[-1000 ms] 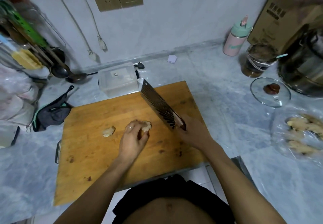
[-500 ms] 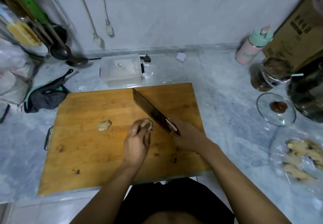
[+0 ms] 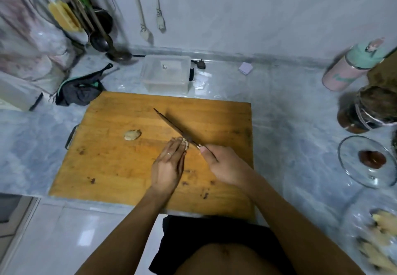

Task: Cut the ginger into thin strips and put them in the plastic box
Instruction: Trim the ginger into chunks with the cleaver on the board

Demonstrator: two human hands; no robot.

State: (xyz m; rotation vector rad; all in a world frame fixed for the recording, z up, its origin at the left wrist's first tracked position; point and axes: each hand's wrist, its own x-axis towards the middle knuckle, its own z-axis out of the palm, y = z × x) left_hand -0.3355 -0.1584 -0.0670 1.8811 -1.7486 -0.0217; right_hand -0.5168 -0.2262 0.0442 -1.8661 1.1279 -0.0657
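Step in hand: slicing, the first stage of cutting the ginger into strips.

- Holding the small pale ginger piece (image 3: 185,143) down on the worn rectangular wooden cutting board (image 3: 129,167), near its middle, with the left hand (image 3: 168,166); fingers extending forward, fairly straight, tips covering most of the piece. Plain ring showing on one finger.
- Gripping the handle of the dark broad-bladed cleaver (image 3: 171,125) with the right hand (image 3: 223,165), fingers curling round it, thumb lying along the top.
- Standing the blade on edge, spine seen almost end-on, edge meeting the ginger piece just beside the left fingertips. Depth of the cut: cannot tell, contact point being hidden by fingers.
- Lying apart to the left on the board: a second pale, flattish ginger chunk (image 3: 132,134), untouched.
- Waiting beyond the far edge of the board on the grey marbled surface (image 3: 290,113): the clear rectangular plastic box (image 3: 166,75), holding no visible strips, only a small unclear speck.
- Resting at the right edge of view: more whole ginger roots (image 3: 380,244) under clear wrapping.

Progress judged: early; no strips visible on the board or in the box.

Next move calling for: pressing straight down, stepping the left fingertips back slightly for each thin slice, keeping them clear of the edge; then stacking slices, cutting lengthwise into strips, transferring to the box.
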